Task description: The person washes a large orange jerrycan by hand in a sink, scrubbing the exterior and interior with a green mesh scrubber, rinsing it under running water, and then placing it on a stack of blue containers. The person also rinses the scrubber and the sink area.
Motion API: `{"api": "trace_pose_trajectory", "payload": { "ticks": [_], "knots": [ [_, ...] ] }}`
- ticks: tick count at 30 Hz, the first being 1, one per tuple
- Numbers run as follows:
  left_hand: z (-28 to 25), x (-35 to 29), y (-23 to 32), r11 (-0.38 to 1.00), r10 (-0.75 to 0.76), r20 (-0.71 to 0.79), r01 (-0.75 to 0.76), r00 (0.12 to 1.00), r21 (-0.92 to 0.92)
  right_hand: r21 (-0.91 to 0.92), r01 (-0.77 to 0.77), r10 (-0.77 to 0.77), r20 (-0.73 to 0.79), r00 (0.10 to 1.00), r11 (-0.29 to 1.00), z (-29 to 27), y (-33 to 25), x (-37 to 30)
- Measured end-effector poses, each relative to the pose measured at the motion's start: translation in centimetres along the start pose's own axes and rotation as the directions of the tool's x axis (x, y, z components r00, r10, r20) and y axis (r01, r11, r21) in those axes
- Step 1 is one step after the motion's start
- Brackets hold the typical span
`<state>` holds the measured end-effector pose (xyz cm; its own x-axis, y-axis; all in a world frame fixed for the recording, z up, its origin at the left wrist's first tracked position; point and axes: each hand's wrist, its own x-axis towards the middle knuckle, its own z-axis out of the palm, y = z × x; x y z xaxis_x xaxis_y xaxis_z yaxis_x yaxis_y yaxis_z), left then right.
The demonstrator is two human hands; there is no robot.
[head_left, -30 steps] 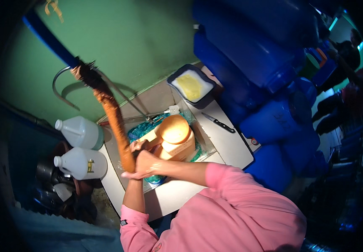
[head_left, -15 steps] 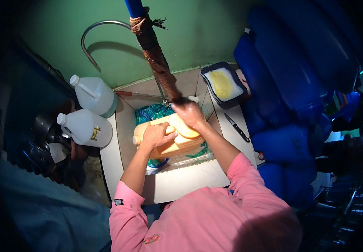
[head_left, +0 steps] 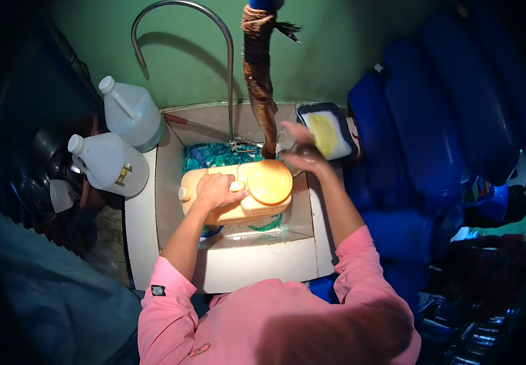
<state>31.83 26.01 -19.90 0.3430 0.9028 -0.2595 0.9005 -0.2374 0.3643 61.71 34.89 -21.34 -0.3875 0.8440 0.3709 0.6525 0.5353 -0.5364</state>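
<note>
Yellow jug (head_left: pixel 232 214) lies with long axis roughly left to right, neck pointing left, left hand (head_left: pixel 217 190) gripping it from above, right hand (head_left: pixel 304 152) open beside the wrapped hose (head_left: pixel 257 82).

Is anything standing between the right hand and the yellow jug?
Partly: a round yellow piece appears to cover the right end of the yellow jug, nearest the right hand. The brown-wrapped tube hangs just left of that hand.

The sink (head_left: pixel 169 173) holds teal netting (head_left: pixel 199 157) and a yellow jug (head_left: pixel 238 213).
</note>
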Motion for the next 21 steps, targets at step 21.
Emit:
{"api": "trace_pose_trajectory", "payload": {
  "ticks": [21],
  "knots": [
    [1.6, 0.0, -1.1, 0.996, 0.087, -0.157, -0.091, 0.984, -0.02, -0.119, -0.349, 0.368, 0.275, 0.888, 0.93, 0.6, -9.7, -0.8]
  ]
}}
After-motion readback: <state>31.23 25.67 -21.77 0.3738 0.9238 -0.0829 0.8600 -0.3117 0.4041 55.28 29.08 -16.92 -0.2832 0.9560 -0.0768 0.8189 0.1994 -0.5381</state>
